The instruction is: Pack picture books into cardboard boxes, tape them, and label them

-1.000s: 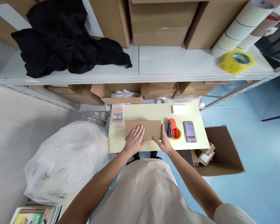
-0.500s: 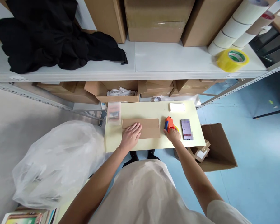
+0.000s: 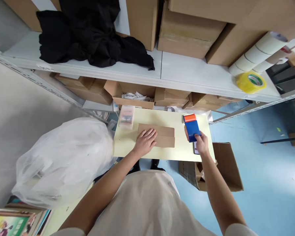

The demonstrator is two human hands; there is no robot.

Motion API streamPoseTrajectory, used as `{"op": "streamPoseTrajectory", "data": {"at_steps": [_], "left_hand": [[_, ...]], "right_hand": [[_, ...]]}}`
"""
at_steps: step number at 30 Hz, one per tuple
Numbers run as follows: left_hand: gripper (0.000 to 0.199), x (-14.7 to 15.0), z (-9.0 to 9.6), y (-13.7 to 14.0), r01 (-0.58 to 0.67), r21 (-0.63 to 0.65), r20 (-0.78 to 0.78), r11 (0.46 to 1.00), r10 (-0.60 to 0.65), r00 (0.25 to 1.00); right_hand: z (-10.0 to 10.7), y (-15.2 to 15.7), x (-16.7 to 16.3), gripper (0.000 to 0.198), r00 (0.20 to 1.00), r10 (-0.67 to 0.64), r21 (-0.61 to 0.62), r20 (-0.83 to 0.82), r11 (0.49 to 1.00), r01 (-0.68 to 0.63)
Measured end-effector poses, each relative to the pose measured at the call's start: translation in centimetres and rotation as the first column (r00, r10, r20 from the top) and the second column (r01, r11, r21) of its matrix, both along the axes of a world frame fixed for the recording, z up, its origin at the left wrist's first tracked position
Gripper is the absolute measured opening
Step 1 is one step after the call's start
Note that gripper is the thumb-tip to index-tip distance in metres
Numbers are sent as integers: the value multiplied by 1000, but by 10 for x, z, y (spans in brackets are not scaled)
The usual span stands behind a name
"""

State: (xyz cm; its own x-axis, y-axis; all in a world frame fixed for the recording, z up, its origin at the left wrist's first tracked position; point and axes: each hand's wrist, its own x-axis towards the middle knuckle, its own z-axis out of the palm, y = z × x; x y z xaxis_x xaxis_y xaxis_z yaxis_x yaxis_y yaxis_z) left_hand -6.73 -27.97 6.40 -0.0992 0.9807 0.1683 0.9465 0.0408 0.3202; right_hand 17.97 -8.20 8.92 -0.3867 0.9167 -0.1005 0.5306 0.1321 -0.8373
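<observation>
A flat brown cardboard box lies on the pale yellow table. My left hand rests on its left part, fingers stretched out over the cardboard. To the right of the box, my right hand grips a blue and orange tape dispenser, raised over the table. Under it a phone is partly covered by the dispenser and the hand. At the table's back left stands a clear plastic case with small things inside.
Above the table's far edge runs a grey shelf with black cloth, cartons and a yellow tape roll. An open carton stands on the floor at right. A big plastic bag bulges at left.
My right hand has lifted the tape dispenser and moved it right, turning it so its blue side shows, over the phone. My left hand stays on the box. The view has tilted.
</observation>
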Motion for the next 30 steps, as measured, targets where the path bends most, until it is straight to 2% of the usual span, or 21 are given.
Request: {"op": "streamPoseTrajectory", "data": {"at_steps": [2,4,6,10,13,15,17,19,20,23,25,26,27,28,30], "left_hand": [[43,0,-1,-1,1,12,4,1000,-1,1000],[43,0,-1,-1,3,22,10,1000,-3,1000],[42,1,-1,-1,6,31,15,1000,-7,1000],[41,4,1,-5,11,48,43,999,-13,999],[41,7,5,-9,0,50,118,999,-6,993],[41,7,9,-12,-22,46,223,999,11,975],[40,7,13,-11,-80,32,389,996,61,919],[38,5,19,-8,-173,-3,609,985,139,781],[38,3,23,-5,-223,-27,721,974,174,671],[39,-1,35,8,-340,-158,943,927,244,225],[42,-4,45,17,-323,-291,955,900,292,-47],[41,-6,49,21,-281,-349,937,894,322,-138],[38,-8,53,25,-233,-389,917,891,350,-192],[33,-9,56,29,-192,-415,903,890,375,-210],[22,-10,59,34,-163,-446,890,880,418,-181]], "right_hand": [[25,1,-11,35,982,12,7,-190,1000,-11],[43,-1,-30,46,968,75,-39,-238,996,-86],[52,-5,-51,52,956,181,-132,-231,968,-215],[51,-10,-77,58,928,319,-279,-193,889,-363],[46,-12,-80,59,919,359,-307,-164,866,-394],[43,-12,-78,59,912,379,-303,-157,860,-410],[42,-12,-76,58,904,394,-300,-163,853,-426],[40,-10,-76,58,900,401,-303,-174,847,-436],[39,-9,-76,58,899,399,-304,-179,847,-436],[36,-6,-77,59,898,399,-313,-185,842,-439],[35,-5,-77,59,893,410,-316,-186,836,-449],[35,-5,-77,59,890,416,-314,-185,833,-455],[35,-5,-77,59,887,424,-311,-184,831,-462],[35,-5,-76,59,883,433,-309,-182,828,-469],[36,-6,-76,58,874,454,-318,-174,814,-486]]}}
